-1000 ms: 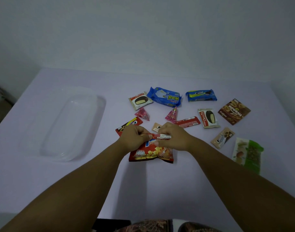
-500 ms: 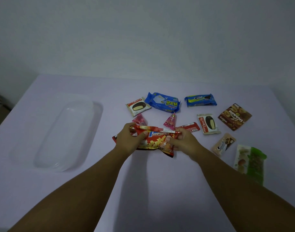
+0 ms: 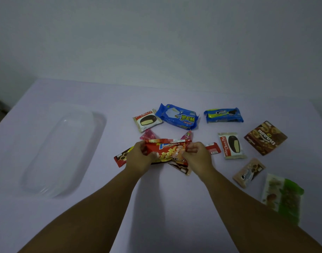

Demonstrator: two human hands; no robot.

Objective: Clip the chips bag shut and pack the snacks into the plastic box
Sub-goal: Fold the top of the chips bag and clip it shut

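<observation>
A red potato-snack chips bag (image 3: 167, 151) is held up off the table at the centre, its folded top edge facing away from me. My left hand (image 3: 141, 156) grips the bag's left end and my right hand (image 3: 196, 152) pinches its right end near the top. A white strip, perhaps the clip (image 3: 176, 141), runs along the bag's top fold. The clear plastic box (image 3: 60, 147) stands to the left with nothing in it.
Snacks lie scattered on the lilac table (image 3: 101, 207): two Choco Pie packs (image 3: 147, 120) (image 3: 231, 145), a blue wafer pack (image 3: 178, 116), a blue cookie pack (image 3: 223, 115), a brown packet (image 3: 265, 137), a green-and-white bag (image 3: 282, 196), pink candies (image 3: 147, 135) and small packets under my hands.
The bag has been lifted and tilted from lying flat in front of me. My hands have moved apart from its middle to its two ends.
</observation>
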